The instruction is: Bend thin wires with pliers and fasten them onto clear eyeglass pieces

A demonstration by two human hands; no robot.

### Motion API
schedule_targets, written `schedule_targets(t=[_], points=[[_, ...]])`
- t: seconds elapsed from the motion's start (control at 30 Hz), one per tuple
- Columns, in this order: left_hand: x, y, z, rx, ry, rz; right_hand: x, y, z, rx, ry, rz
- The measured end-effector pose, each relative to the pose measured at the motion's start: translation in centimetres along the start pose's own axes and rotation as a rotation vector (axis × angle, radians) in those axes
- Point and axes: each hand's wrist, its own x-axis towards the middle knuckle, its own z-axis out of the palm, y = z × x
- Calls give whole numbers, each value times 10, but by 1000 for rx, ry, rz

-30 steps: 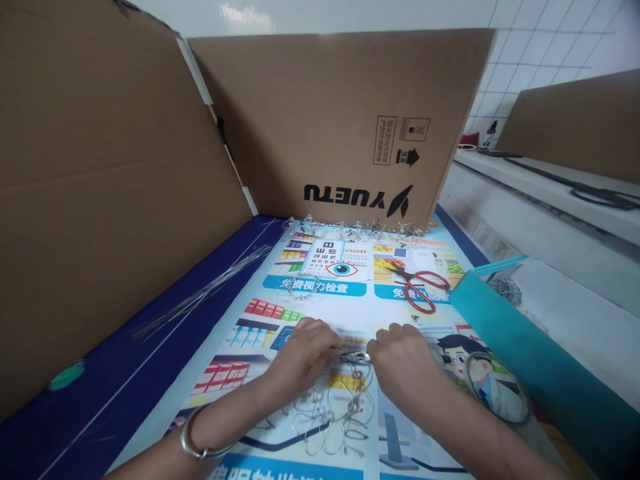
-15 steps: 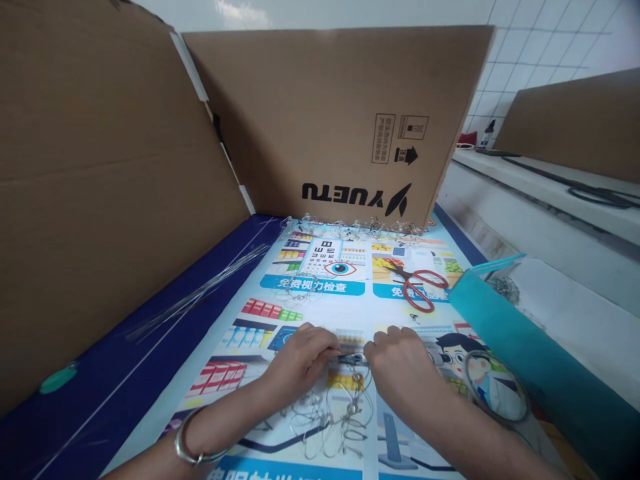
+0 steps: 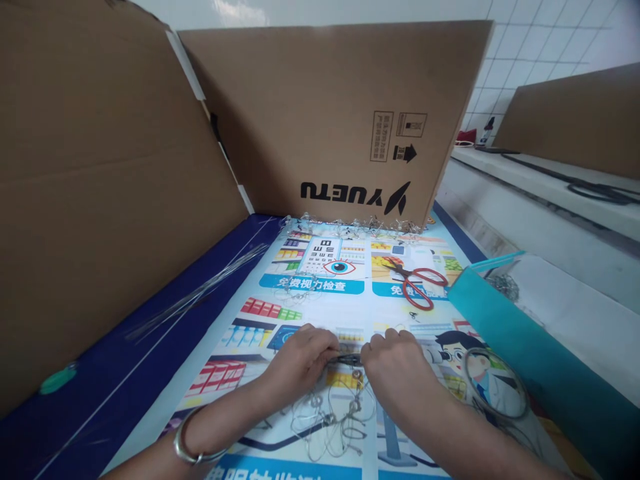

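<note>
Thin dark metal hooks or clips point(image 3: 349, 359) stretch between my two hands above the printed sheet. My left hand point(image 3: 306, 355), with a silver bangle at the wrist, pinches their left end. On their right end my right hand point(image 3: 397, 363) is closed, its fingers curled under and mostly hidden. Below the hands a tangle of thin wire loops with small rings point(image 3: 333, 420) lies on the sheet point(image 3: 320, 313). Just what the small metal piece is cannot be made out.
Red-handled scissors point(image 3: 417, 285) lie beyond my right hand. A teal box point(image 3: 525, 347) with coiled wire stands at the right, beside a wire coil point(image 3: 495, 383). Straight wires point(image 3: 205, 287) lie at the left. Cardboard panels point(image 3: 325, 100) rise behind, with wire pieces along their foot.
My right hand has shifted very slightly left, closer to my left hand. The wire loops below have moved a little, and the view has tilted slightly.
</note>
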Motion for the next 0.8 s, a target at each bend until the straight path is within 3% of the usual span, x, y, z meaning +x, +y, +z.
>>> schedule_targets(t=[0.6,0.8], points=[[0,2,1,25,-34,18,3,-2,2,-35,0,-1],[-3,6,7,136,-16,54,5,-3,-1,-20,-38,8]])
